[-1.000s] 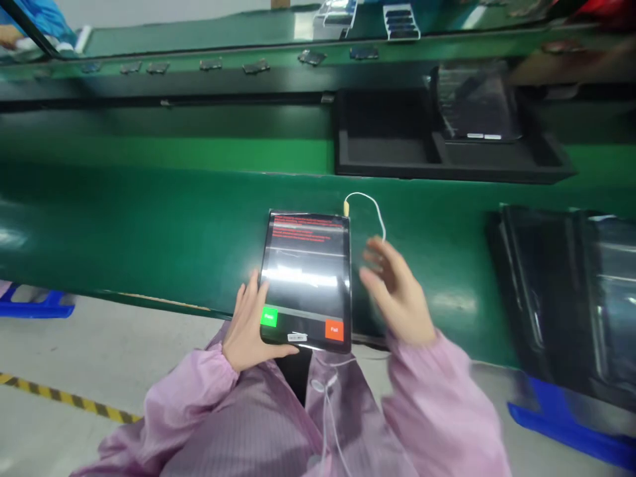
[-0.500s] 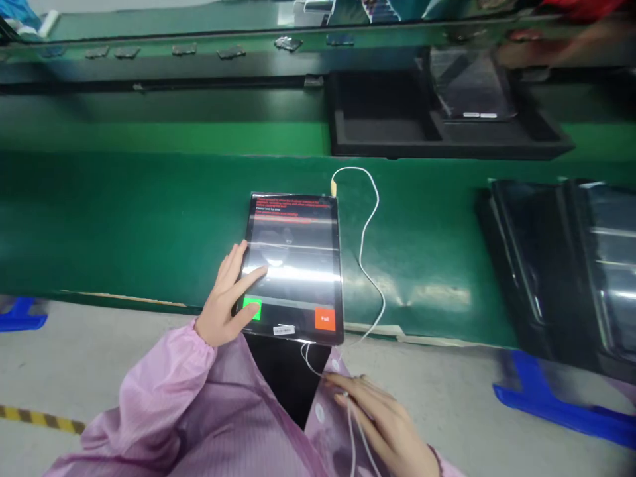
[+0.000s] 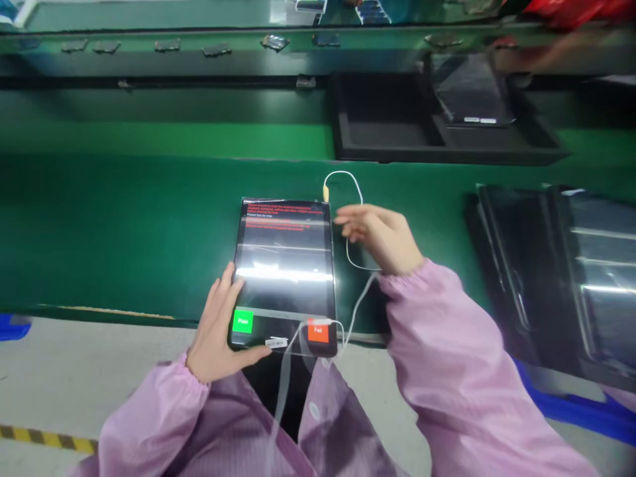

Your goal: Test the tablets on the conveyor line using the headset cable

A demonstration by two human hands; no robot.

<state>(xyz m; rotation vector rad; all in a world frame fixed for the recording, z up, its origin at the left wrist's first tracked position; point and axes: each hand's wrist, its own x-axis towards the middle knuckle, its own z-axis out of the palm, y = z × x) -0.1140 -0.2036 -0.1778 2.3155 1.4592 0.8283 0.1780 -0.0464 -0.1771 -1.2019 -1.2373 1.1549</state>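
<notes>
Tablet [image 3: 285, 258] on bench [image 3: 124, 232], overhanging its edge at 6 o'clock. Around it: left hand [image 3: 216, 331] touching, 8; plug [image 3: 326, 193], 1; right hand [image 3: 380, 235] just beside, 2; flat devices [image 3: 521, 258], well apart, 3. Beyond, 1–2: tray [image 3: 382, 154], another device [image 3: 472, 93] in right-hand compartment. Farther, 11–12: small boards [image 3: 216, 50], in row.

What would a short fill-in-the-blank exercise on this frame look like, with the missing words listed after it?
1. On the screen of the tablet, the orange button is labelled ____.
2. The button closest to the left hand is coloured ____.
3. The plug at the tablet's top corner is coloured ____.
4. In the picture, the right hand is at the tablet's ____ side.

Missing words: Fail; green; yellow; right.
</notes>
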